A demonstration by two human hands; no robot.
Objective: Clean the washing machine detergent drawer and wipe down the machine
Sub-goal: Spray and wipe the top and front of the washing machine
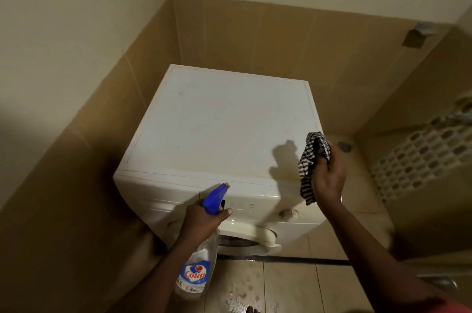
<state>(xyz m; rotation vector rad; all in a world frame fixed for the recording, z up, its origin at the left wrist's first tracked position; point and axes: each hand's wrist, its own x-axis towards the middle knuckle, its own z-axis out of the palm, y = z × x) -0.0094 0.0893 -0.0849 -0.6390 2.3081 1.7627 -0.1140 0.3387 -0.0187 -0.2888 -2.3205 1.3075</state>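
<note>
I look down on a white front-loading washing machine standing in a tiled corner, its flat top and front panel facing me. The tiled floor just in front of it shows wet patches, so I judge a slip to be the first risk. The detergent drawer, at the panel's left end, looks closed, though the dim light leaves me unsure. A clear spray bottle hangs in front of the panel. Its long axis runs steeply from the base, low and nearer me, up to the blue nozzle, which points away from me toward the top's front edge. A checked cloth dangles above the top's right front corner. The left hand wraps the bottle's neck. The right hand grips the bunched cloth in curled fingers. Spray fired from here could drift onto the control dial just below rather than the top.
</note>
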